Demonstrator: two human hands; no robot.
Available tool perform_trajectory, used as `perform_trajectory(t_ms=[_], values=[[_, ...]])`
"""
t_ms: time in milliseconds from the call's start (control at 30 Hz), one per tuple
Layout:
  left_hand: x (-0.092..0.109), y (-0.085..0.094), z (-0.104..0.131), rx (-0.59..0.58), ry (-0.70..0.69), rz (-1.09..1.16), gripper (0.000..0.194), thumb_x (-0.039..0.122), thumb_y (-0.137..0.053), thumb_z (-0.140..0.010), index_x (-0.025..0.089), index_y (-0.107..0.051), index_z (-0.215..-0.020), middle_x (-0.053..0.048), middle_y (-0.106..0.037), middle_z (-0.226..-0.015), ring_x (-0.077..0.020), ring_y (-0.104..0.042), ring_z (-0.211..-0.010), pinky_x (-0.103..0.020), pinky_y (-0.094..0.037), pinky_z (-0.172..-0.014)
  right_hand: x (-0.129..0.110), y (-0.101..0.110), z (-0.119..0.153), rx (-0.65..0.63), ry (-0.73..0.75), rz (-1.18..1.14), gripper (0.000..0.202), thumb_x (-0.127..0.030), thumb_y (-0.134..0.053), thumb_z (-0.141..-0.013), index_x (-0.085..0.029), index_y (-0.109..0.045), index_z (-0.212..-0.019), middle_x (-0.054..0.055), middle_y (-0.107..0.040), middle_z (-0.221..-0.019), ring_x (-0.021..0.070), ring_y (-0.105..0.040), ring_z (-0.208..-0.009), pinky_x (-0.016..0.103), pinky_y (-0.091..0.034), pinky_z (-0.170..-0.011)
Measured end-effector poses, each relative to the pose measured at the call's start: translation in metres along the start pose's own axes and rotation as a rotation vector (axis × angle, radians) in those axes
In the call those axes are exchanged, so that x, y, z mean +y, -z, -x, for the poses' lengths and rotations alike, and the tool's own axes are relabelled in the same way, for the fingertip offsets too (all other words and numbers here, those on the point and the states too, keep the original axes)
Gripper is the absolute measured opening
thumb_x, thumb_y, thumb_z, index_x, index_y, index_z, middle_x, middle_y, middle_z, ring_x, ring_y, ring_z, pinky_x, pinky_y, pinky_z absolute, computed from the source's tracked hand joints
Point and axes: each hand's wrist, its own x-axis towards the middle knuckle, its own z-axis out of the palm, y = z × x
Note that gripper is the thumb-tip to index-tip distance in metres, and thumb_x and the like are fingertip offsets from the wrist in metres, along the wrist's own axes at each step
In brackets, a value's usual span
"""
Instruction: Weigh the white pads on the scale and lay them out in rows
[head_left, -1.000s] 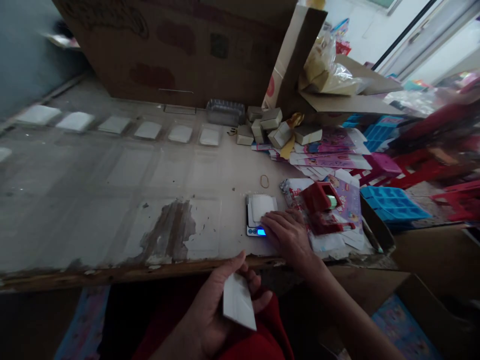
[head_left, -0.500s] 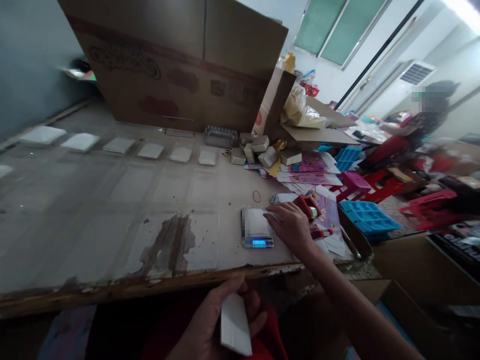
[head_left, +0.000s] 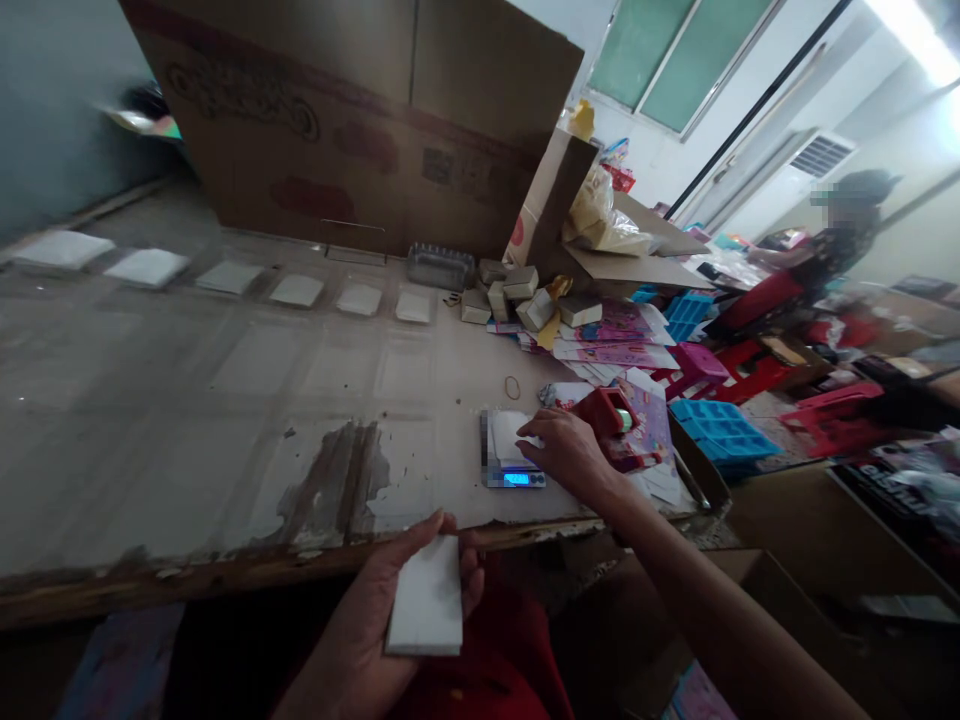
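My left hand is closed around a stack of white cards, held low in front of the table's edge. On the table is a small digital scale with a lit blue display. White cards lie on the scale's pan. My right hand reaches over the scale from the right, its bent fingertips pinched at the right edge of those cards. How many it grips cannot be made out.
Several white stacks sit in clear trays along the back. A rubber band, a red tape dispenser, small boxes and printed sheets surround the scale. A large cardboard box stands behind. Another person works at far right.
My left hand has risen and shifted left, turning the white stack more upright and face-on. My right hand has moved slightly left over the scale, its fingers more bent at the cards.
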Motion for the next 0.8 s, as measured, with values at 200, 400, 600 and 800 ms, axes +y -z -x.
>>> perform_trajectory(t_ms=[200,400,600,800], values=[[0.008,-0.013,-0.004,0.030,-0.023,-0.038,0.019,0.016,-0.071,-0.080,0.014,-0.063,-0.097,-0.012,-0.069,-0.093,-0.0204,-0.070,-0.076,-0.037,-0.059,-0.074,0.000,-0.010,-0.014,-0.118,0.010,0.004,0.012,-0.024,-0.066,-0.081,-0.021,-0.077,-0.082,0.006,-0.074,-0.083,0.0183,-0.066,-0.079,0.025,-0.044,-0.070],[0.004,-0.028,-0.021,0.083,0.016,-0.062,0.025,0.015,-0.075,-0.076,0.014,-0.064,-0.099,-0.013,-0.069,-0.095,-0.0189,-0.069,-0.075,-0.037,-0.058,-0.077,0.006,-0.027,-0.013,-0.109,0.005,-0.052,0.016,-0.015,-0.061,-0.078,-0.018,-0.071,-0.067,0.006,-0.071,-0.075,0.0159,-0.063,-0.069,0.024,-0.039,-0.063],[-0.005,-0.043,-0.034,0.072,0.055,-0.077,0.027,0.015,-0.077,-0.075,0.010,-0.063,-0.097,-0.012,-0.068,-0.087,-0.0181,-0.067,-0.073,-0.035,-0.058,-0.073,0.013,-0.049,-0.005,0.051,-0.038,-0.227,0.012,-0.014,-0.061,-0.078,-0.017,-0.071,-0.072,0.005,-0.071,-0.079,0.0155,-0.063,-0.075,0.024,-0.042,-0.069],[-0.018,-0.048,-0.042,0.069,-0.067,-0.108,0.034,0.013,-0.076,-0.075,0.011,-0.062,-0.106,-0.010,-0.067,-0.090,-0.0172,-0.067,-0.075,-0.033,-0.058,-0.074,0.018,-0.035,0.013,0.311,-0.235,-0.496,0.016,-0.019,-0.057,-0.083,-0.014,-0.072,-0.080,0.004,-0.071,-0.072,0.0138,-0.064,-0.064,0.022,-0.047,-0.061]])
